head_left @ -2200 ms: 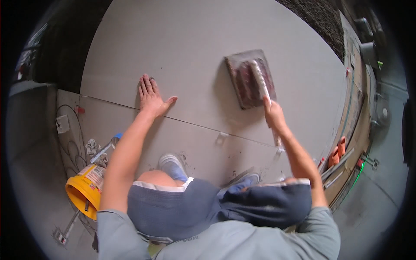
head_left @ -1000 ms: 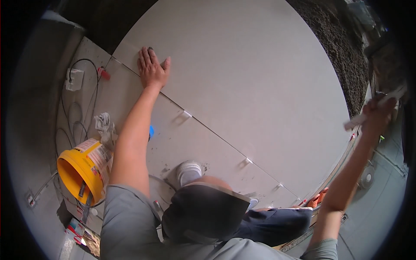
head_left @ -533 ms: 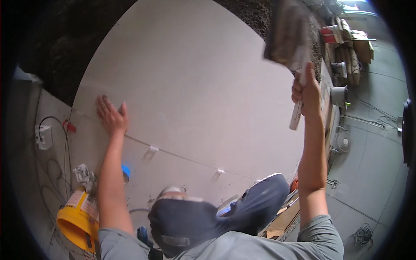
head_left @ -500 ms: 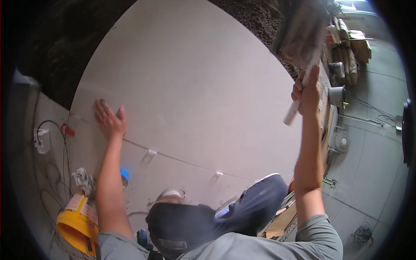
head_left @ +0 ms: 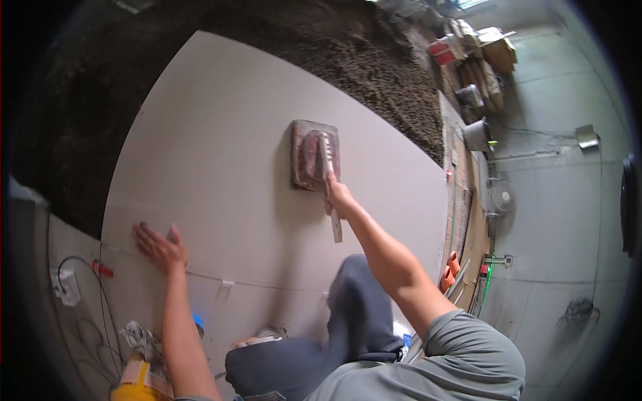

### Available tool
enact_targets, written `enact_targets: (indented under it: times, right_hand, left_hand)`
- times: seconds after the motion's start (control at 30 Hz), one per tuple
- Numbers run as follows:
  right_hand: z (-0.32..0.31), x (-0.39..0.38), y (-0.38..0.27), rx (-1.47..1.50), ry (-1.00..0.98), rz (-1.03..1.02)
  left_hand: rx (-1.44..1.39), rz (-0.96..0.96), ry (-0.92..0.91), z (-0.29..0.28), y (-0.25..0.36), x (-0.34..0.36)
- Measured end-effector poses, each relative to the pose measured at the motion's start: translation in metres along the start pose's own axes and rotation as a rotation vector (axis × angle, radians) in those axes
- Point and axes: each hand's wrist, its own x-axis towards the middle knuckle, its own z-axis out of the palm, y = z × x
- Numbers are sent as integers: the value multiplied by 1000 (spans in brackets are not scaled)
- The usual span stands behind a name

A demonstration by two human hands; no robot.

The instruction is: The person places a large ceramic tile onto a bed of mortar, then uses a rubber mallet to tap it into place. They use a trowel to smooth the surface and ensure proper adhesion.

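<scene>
My right hand point(head_left: 339, 198) is wrapped round the pale handle of a mallet point(head_left: 306, 157) with a broad, square, mortar-stained head. The head is over the middle of a large beige floor tile point(head_left: 214, 134); whether it touches the surface I cannot tell. My left hand point(head_left: 161, 247) lies on the tile near its left corner with fingers outstretched and holds nothing. Close by it runs the joint with the nearer tile point(head_left: 221, 314), where a small white levelling clip point(head_left: 227, 286) stands up. My knee partly covers the joint farther right.
Dark, rough mortar point(head_left: 374, 77) borders the tile's far side. To the left are a red-handled tool point(head_left: 102, 269), a white power socket box point(head_left: 65, 287) and cables. A yellow bucket point(head_left: 137, 384) is at lower left. Orange clamps point(head_left: 449, 271), a grey bucket point(head_left: 477, 135) and a fan point(head_left: 501, 196) line the right.
The mallet has come from raised at the upper right to over the middle of the tile, my right hand still gripping it. My left hand stays on the tile while the view has shifted.
</scene>
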Motion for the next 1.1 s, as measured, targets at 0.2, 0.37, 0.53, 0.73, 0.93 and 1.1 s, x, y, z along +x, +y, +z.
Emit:
enact_targets:
  times: [0.2, 0.37, 0.53, 0.73, 0.93, 1.1]
  right_hand:
    - [-111, -45, -182, -114, 81, -327]
    - [-165, -37, -178, 298, 385, -748]
    - [-140, 100, 32, -268, 503, -114]
    - [-173, 11, -199, -404, 217, -130]
    - [-149, 54, -151, 349, 470, -617]
    - [-38, 99, -114, -321, 114, -82]
  left_hand:
    - [34, 29, 69, 17, -26, -7]
    - [131, 11, 37, 18, -36, -10]
    - [147, -116, -3, 41, 28, -4]
    - [275, -152, 46, 29, -33, -6]
    - [226, -125, 5, 29, -9, -3]
    - [145, -100, 64, 33, 8, 0]
